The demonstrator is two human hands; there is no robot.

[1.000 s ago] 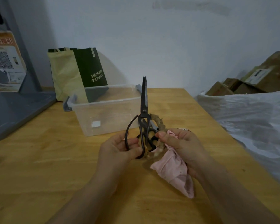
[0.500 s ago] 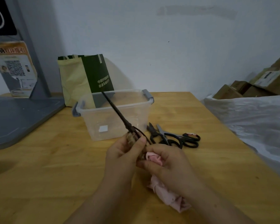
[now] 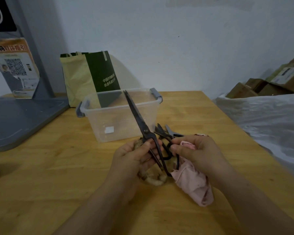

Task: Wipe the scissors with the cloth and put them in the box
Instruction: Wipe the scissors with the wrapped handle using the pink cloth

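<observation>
Two bare hands and forearms, seen from above.
The left hand (image 3: 134, 156) and right hand (image 3: 199, 150) are bare, with short, plain nails. The left forearm (image 3: 105, 206) shows bare from 7 o'clock and the right forearm (image 3: 244, 200) from 5 o'clock, both slightly blurred towards the frame's edge.

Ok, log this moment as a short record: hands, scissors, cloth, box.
left hand: grips the large scissors below the pivot, blades closed, pointing up toward the box
right hand: holds the pink cloth at the handle loop
box: clear, on the table, no scissors seen inside
spare scissors: lying on table behind right hand
</observation>
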